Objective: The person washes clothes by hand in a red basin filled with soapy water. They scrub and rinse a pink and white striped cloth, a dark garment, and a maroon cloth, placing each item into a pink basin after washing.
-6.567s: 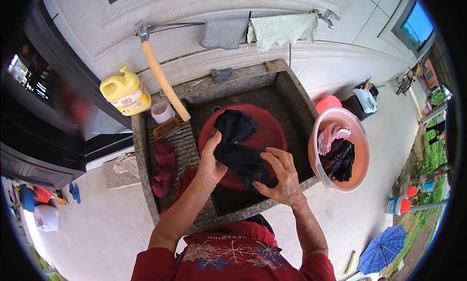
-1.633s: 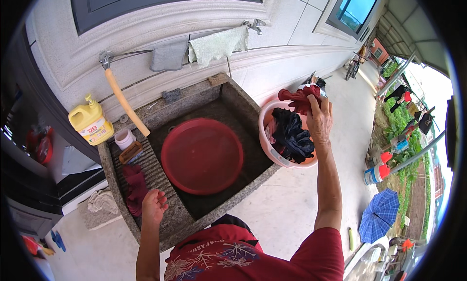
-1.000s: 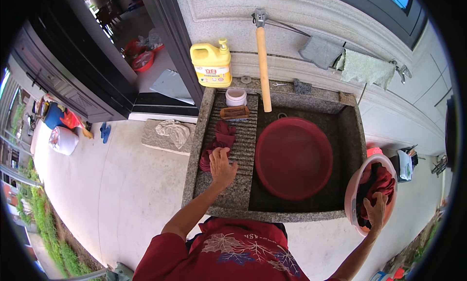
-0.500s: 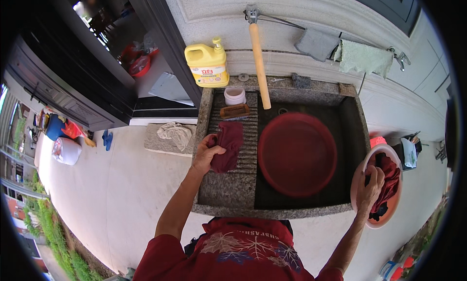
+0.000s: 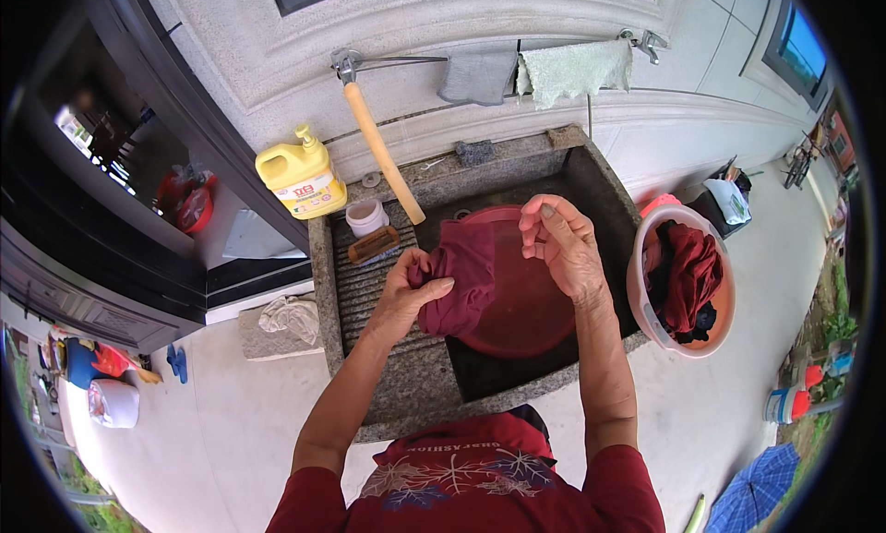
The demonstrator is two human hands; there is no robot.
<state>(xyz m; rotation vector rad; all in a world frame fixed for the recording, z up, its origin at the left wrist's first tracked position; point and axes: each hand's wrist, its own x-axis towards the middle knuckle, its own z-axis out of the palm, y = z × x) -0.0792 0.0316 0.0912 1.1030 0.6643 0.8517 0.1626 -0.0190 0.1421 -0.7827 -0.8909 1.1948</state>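
Note:
My left hand is closed on a bunched maroon cloth, holding it above the ridged washboard side of the stone sink and the near left edge of the basin. The dark red basin sits in the sink's deeper part and appears to hold water. Over the basin, my right hand is raised with its fingers loosely bent and apart, and nothing shows in it. A wooden scrubbing brush and a small white tub rest at the far end of the washboard.
To the right stands a pale pink tub of dark red and black clothes. A yellow pump jug is at the back left. An orange hose hangs from the wall tap over the sink. Behind hang grey and pale green cloths.
My right hand has left the tub of clothes and come over the basin. My left hand has carried the maroon cloth rightward to the basin's edge. The whole view has turned rightward.

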